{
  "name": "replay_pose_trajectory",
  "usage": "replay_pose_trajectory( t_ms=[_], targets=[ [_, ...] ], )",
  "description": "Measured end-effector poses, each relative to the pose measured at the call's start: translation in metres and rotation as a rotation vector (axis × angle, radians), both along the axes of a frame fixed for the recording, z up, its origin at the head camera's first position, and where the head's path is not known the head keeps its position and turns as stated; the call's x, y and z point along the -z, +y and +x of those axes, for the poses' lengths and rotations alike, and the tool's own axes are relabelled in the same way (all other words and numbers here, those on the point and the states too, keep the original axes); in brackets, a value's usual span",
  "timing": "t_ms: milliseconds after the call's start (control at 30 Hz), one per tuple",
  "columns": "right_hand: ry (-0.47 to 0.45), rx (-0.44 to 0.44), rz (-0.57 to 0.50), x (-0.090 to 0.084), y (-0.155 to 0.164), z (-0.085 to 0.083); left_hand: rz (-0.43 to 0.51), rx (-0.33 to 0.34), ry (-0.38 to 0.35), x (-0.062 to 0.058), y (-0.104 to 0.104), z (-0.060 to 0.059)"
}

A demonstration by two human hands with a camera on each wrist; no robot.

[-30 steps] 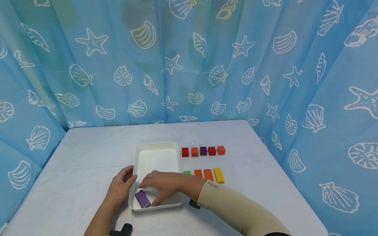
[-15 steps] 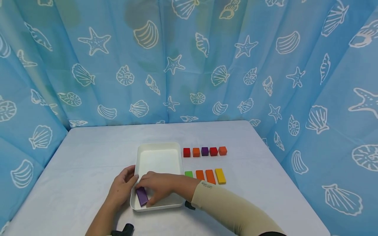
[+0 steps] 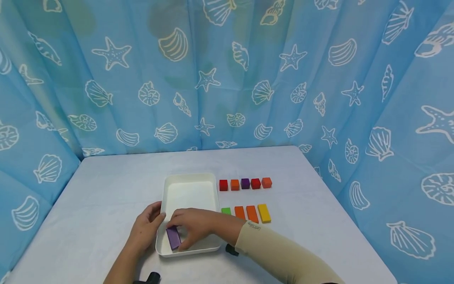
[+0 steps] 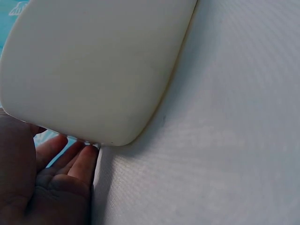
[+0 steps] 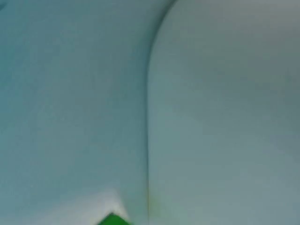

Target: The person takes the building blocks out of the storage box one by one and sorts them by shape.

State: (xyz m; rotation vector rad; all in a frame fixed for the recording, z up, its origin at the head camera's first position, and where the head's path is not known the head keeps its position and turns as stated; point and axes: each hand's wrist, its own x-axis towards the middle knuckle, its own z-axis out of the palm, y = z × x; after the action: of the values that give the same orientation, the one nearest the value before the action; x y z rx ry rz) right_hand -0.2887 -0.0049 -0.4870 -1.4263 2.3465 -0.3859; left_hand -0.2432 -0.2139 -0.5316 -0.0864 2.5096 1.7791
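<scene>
In the head view a white tray [image 3: 191, 193] lies on the table. A purple rectangular block [image 3: 173, 238] is in its near left corner. Reaching over the tray, my right hand [image 3: 193, 225] holds this block, fingers at its far end and thumb at its near end. My left hand [image 3: 145, 227] grips the tray's left edge, thumb at the rim and fingers along the outer side. The left wrist view shows the left fingers [image 4: 84, 164] against the tray's outer wall [image 4: 93, 70]. Only the tray's side fills the right wrist view; the right hand is hidden there.
Right of the tray stands a row of small cubes [image 3: 245, 184] in red, orange and purple. Nearer lie flat blocks: green [image 3: 226, 211], two orange [image 3: 252, 213] and yellow [image 3: 264, 213], partly behind the right forearm. A blue shell-patterned curtain [image 3: 227, 79] surrounds the table.
My right fingers have closed onto the purple block, which has turned slightly more upright in view and shifted a little right. The left hand keeps its place on the tray.
</scene>
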Motion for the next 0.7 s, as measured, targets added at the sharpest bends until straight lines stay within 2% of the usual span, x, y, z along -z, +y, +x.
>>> replay_pose_trajectory(
  t_ms=[233, 467, 700],
  targets=[
    [-0.006, 0.046, -0.042, -0.006, 0.018, -0.002, -0.018, -0.013, -0.006, -0.001, 0.002, 0.0],
    [-0.062, 0.089, -0.083, -0.011, 0.032, -0.004, -0.004, -0.017, -0.004, -0.001, 0.005, 0.001],
    [-0.069, 0.134, -0.14, -0.02, 0.052, -0.006, -0.021, -0.037, -0.041, -0.002, 0.006, -0.002]
  ],
)
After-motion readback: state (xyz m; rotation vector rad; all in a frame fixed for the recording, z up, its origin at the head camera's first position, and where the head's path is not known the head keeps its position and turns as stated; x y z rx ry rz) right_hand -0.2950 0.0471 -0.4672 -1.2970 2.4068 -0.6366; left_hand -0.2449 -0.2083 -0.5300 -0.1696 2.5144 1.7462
